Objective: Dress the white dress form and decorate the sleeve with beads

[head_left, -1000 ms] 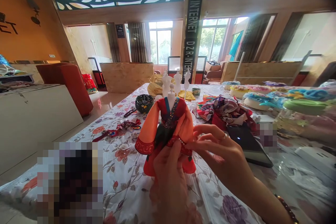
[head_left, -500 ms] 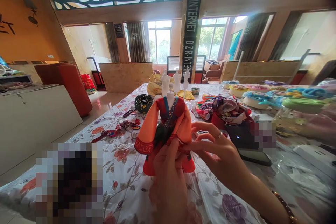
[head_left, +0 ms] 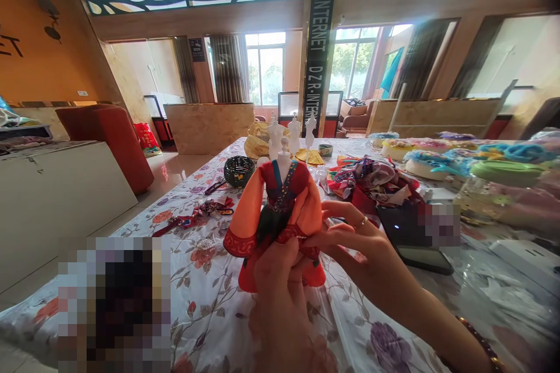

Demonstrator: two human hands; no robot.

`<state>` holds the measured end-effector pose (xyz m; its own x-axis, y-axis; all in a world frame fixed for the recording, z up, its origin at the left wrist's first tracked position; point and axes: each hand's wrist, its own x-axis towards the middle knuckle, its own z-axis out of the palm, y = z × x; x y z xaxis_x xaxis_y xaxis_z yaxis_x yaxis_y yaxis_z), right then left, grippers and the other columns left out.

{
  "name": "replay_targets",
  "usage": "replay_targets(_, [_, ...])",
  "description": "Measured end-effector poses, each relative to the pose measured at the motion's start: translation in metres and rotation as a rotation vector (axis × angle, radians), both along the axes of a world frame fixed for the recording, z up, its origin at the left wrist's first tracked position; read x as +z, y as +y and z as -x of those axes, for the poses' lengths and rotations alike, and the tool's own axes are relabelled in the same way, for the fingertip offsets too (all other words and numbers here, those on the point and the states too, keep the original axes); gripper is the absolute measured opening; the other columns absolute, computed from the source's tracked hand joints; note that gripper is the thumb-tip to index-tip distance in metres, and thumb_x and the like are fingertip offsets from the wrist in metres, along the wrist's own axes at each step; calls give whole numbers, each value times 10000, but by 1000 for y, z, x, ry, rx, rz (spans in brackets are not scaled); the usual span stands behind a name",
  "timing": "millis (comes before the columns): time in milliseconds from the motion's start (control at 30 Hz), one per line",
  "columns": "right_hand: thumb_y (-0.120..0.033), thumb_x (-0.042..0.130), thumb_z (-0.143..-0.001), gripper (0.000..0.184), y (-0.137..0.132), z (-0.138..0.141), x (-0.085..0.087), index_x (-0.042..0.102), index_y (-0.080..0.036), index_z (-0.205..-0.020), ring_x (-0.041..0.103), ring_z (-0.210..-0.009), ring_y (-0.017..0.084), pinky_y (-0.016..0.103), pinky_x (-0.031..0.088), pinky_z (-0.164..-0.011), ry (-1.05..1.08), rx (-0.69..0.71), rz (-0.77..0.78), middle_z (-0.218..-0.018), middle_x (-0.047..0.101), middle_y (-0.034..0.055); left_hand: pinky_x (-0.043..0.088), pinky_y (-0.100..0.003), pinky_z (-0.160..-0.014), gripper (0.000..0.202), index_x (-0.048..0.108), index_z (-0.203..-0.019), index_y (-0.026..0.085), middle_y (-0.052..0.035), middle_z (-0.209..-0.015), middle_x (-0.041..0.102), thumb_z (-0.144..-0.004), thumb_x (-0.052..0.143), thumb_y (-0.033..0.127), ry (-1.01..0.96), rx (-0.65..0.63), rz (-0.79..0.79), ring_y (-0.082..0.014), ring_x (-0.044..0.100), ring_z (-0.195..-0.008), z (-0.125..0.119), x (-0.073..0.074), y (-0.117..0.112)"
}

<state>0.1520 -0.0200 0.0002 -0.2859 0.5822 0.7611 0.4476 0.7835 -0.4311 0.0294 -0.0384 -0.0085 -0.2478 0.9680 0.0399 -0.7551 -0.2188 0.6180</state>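
Observation:
A small white mannequin dressed in an orange and red robe (head_left: 280,204) stands upright over the flowered tablecloth (head_left: 205,309). My left hand (head_left: 280,297) grips the lower skirt of the dressed mannequin from below. My right hand (head_left: 354,250) pinches the red trim of the robe's right sleeve, with a ring on one finger. Both hands touch the costume at its lower right side.
Three bare white mannequins (head_left: 292,135) stand behind, with a dark woven bowl (head_left: 240,170) to their left. A pile of coloured cloth (head_left: 371,180), a black phone (head_left: 413,236) and round yarn-covered items (head_left: 437,163) lie to the right. Ribbons (head_left: 196,213) lie left. A pixelated patch covers the lower left.
My right hand has slid slightly left and down along the sleeve, its fingers closing tighter on the red trim. The mannequin stays almost still.

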Motion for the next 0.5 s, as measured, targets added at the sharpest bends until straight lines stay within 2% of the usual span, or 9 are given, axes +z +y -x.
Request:
replay_targets(167, [-113, 580, -869, 253, -1, -1, 2, 700, -328, -924, 644, -952, 121, 230, 582, -730, 20, 19, 45, -1212, 528, 24, 548, -167, -591, 125, 742, -632, 197, -20, -707, 736, -569, 834, 252, 21, -26, -20, -109, 675, -635, 3, -4, 5])
replay_targets(367, [-114, 574, -873, 278, 0, -2, 2, 704, -350, -941, 654, -937, 117, 234, 580, -738, 12, 45, 62, -1213, 528, 17, 534, -140, -550, 206, 736, -590, 177, -10, -574, 683, -510, 869, 311, 48, -27, 37, -82, 638, -543, 2, -3, 8])
replay_targets(500, [-121, 568, -878, 254, 1, -2, 2, 711, -330, -904, 664, -845, 104, 257, 586, -734, 0, 54, 97, -1217, 537, 24, 530, -141, -545, 236, 738, -589, 175, -8, -558, 682, -465, 888, 309, 21, -46, 43, -82, 637, -528, 2, -1, 10])
